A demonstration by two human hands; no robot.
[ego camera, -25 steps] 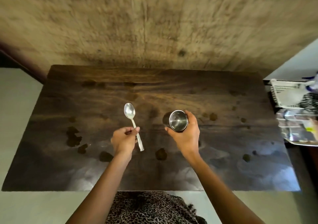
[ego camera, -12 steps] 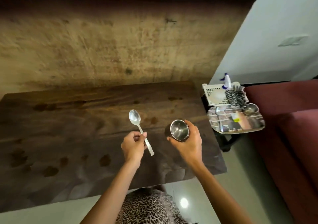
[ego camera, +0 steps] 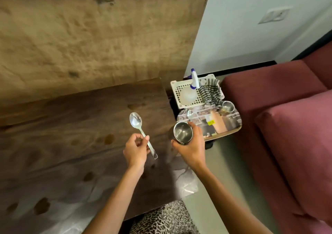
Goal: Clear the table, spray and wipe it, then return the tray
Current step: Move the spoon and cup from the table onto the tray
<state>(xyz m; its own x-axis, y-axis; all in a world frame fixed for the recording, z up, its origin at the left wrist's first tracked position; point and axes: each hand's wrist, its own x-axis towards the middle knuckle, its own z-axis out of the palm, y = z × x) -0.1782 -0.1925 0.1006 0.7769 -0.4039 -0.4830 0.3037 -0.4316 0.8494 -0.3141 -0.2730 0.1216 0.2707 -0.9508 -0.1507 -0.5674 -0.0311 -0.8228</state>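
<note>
Steel tumbler and spoon on tray; spray bottle, cloth in basket

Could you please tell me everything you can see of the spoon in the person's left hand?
The spoon looks like plain shiny metal: an oval bowl, empty and facing up, on a flat straight handle with a square end. It hangs over the dark wooden table, bowl pointing away from the person. The left hand pinches the handle near its middle, the end sticking out below. It is apart from the cup in the right hand.
</note>
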